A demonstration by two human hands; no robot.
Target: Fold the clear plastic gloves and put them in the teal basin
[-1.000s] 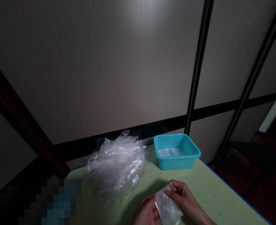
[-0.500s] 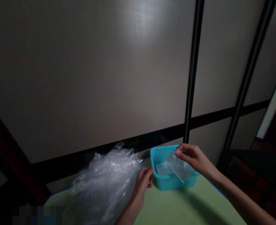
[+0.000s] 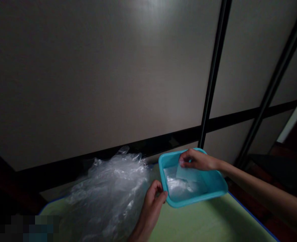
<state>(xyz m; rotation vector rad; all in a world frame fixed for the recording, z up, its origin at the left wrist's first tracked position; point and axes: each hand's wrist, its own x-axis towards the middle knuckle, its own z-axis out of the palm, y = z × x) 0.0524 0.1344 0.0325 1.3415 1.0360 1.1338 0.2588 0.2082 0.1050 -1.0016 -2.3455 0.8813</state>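
A turquoise plastic basin [image 3: 198, 200] is at the table's far side, tilted so that its inside faces me. My left hand [image 3: 152, 203] is closed at the near left corner, thumb on the rim and fingers curled. Reaching over the basin from the right, my right hand [image 3: 197, 159] pinches the top of a small clear plastic bag [image 3: 185, 173]. That bag hangs inside the basin, above more shiny clear plastic [image 3: 175, 186] on the bottom. To the left of my left hand lies a big crumpled heap of clear plastic [image 3: 113, 188].
The table [image 3: 181, 225] has a pale green top with a blue edge. Behind it stands a large cabinet [image 3: 113, 84] with grey panels and black strips. A dark seat [image 3: 271, 168] is at the right.
My right hand has lowered the small plastic bag from above the rim into the basin. The basin has tipped toward me, and my left thumb has come onto its rim.
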